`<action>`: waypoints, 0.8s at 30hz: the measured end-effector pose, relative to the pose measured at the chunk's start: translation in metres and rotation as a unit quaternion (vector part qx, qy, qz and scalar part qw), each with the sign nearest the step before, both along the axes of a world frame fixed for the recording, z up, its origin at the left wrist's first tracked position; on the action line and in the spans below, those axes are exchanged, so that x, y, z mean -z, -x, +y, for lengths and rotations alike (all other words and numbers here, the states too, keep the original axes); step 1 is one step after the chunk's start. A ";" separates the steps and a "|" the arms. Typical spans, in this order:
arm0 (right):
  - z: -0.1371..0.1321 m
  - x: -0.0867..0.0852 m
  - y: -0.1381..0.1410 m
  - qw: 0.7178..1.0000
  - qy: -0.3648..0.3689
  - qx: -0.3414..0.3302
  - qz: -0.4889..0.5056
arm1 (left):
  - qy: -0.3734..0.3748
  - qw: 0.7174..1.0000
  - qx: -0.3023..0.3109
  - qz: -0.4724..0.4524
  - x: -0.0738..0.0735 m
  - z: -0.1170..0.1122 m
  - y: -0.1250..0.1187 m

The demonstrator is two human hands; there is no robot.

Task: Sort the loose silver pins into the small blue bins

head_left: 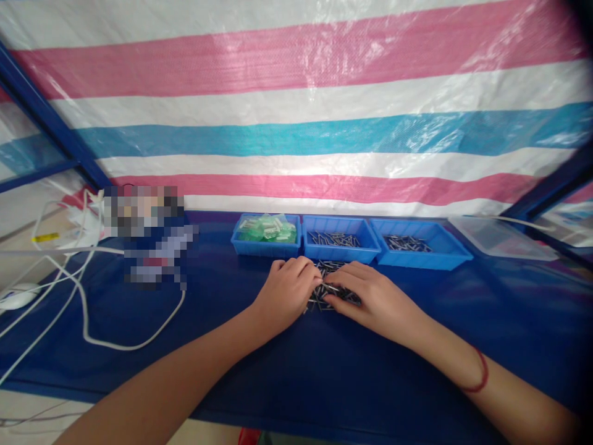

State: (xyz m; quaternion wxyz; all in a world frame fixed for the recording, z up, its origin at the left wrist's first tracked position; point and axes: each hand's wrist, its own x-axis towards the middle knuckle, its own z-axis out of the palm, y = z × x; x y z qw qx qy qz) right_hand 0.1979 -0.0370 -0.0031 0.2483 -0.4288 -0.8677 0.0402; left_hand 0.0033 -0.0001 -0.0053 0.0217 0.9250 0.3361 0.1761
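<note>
A loose pile of thin metal pins (324, 303), like screws or nails, lies on the blue table (278, 383). My left hand (290, 287) is at the pile's left side with its fingers curled in and the tips close together; what they hold, if anything, is too small to make out. From the right, my right hand (368, 293) reaches over the pile, thumb and fingers apart, the tips among the pins. Just behind the pile stands a blue bin of similar metal pieces (340, 253). Its right neighbour is another blue bin with dark metal pieces (421, 259).
A third blue bin (266, 248), at left, holds small green and clear bags. White cables (115, 346) and a white mouse (18, 296) lie at the left, near blurred-out items. A clear plastic lid (504, 238) is at the back right. Behind hangs a striped sheet (296, 139).
</note>
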 end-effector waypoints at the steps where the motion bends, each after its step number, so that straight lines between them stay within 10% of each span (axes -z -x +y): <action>1: 0.000 0.000 0.001 1.000 0.008 -0.001 0.024 | 0.009 1.000 0.004 -0.013 -0.001 0.000 0.000; 13: -0.005 0.001 0.005 0.985 0.008 0.055 0.161 | 0.101 0.974 -0.015 -0.200 -0.004 -0.001 0.000; 24: -0.005 -0.004 0.009 0.981 0.076 0.009 0.177 | 0.304 0.868 -0.032 -0.392 -0.003 -0.009 -0.008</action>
